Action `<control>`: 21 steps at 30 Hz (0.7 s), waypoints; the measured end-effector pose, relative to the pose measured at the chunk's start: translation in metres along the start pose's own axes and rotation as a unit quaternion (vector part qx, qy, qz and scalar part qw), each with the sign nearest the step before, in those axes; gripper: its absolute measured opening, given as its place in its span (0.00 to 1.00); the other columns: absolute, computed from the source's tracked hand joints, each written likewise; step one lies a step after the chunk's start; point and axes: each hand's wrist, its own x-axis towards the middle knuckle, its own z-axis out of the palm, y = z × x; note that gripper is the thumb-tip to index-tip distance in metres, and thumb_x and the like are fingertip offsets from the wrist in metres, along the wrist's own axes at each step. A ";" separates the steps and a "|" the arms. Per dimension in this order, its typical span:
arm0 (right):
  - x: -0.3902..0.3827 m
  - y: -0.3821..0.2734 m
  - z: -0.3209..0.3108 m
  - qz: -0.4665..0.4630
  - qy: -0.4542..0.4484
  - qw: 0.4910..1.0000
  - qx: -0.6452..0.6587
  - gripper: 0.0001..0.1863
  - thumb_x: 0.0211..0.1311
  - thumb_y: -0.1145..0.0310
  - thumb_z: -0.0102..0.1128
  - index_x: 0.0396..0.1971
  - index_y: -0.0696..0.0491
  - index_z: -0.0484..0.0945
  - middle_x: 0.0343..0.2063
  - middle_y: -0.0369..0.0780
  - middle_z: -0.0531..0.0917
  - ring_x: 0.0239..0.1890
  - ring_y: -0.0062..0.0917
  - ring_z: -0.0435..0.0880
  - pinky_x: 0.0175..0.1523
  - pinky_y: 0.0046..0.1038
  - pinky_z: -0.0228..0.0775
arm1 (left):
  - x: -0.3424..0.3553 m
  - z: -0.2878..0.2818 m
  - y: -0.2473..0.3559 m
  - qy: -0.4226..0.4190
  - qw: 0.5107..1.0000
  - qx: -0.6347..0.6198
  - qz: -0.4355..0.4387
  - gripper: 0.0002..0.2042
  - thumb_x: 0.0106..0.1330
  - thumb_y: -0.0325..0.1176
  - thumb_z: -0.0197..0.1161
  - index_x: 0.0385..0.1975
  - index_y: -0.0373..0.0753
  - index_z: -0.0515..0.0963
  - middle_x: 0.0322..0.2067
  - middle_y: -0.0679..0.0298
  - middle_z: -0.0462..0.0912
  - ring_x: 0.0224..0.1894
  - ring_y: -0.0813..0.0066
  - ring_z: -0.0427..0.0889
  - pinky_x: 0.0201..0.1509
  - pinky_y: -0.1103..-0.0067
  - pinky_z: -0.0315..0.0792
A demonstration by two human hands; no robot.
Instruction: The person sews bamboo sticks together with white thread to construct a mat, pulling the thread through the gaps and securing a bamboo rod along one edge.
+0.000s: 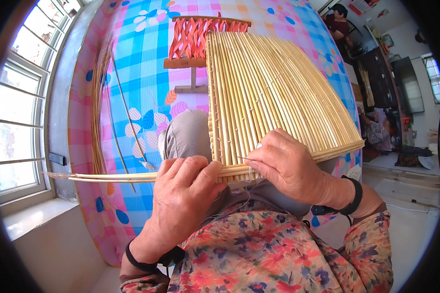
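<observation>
Across my lap rests a mat of pale yellow stalks [274, 88], laid side by side and stitched together with small rows of thread. Several loose stalks [113, 177] run along its near edge and stick out far to the left. My left hand [185, 184] is closed round these stalks at the mat's near left corner, pressing them to the edge. Between the thumb and fingers of my right hand [289, 165] is a thin needle [247, 158], held just above the edge. A fine pale thread [248, 193] hangs below it against my clothes.
A patterned cloth [146, 88] covers the bed in front of me. On it stand a wooden stand with red woven straps [193, 41] and, at left, a bundle of long thin stalks [99, 117]. A barred window [19, 112] is at far left. Another person [338, 24] is at back right.
</observation>
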 end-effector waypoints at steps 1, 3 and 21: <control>0.001 0.000 0.000 -0.006 -0.002 1.000 0.006 0.05 0.51 0.74 0.62 0.29 0.55 0.77 0.24 0.39 0.71 0.29 0.32 0.72 0.35 0.31 0.66 | 0.000 0.002 0.000 0.020 1.000 -0.004 0.002 0.18 0.44 0.30 0.69 0.38 0.38 0.73 0.34 0.63 0.75 0.34 0.67 0.75 0.39 0.72 0.65; 0.002 0.000 0.000 -0.009 -0.004 1.000 0.012 0.05 0.53 0.75 0.62 0.29 0.56 0.77 0.23 0.38 0.70 0.28 0.31 0.71 0.34 0.30 0.65 | -0.001 0.004 0.000 0.039 0.999 -0.010 0.004 0.18 0.43 0.30 0.69 0.37 0.38 0.74 0.33 0.63 0.75 0.33 0.69 0.75 0.37 0.73 0.65; 0.002 0.000 -0.002 -0.011 -0.058 0.997 0.047 0.08 0.47 0.72 0.64 0.28 0.54 0.74 0.26 0.38 0.71 0.32 0.32 0.72 0.37 0.31 0.66 | 0.003 -0.004 0.009 -0.009 0.996 -0.069 -0.060 0.15 0.43 0.24 0.68 0.33 0.37 0.74 0.33 0.61 0.74 0.33 0.62 0.73 0.37 0.71 0.67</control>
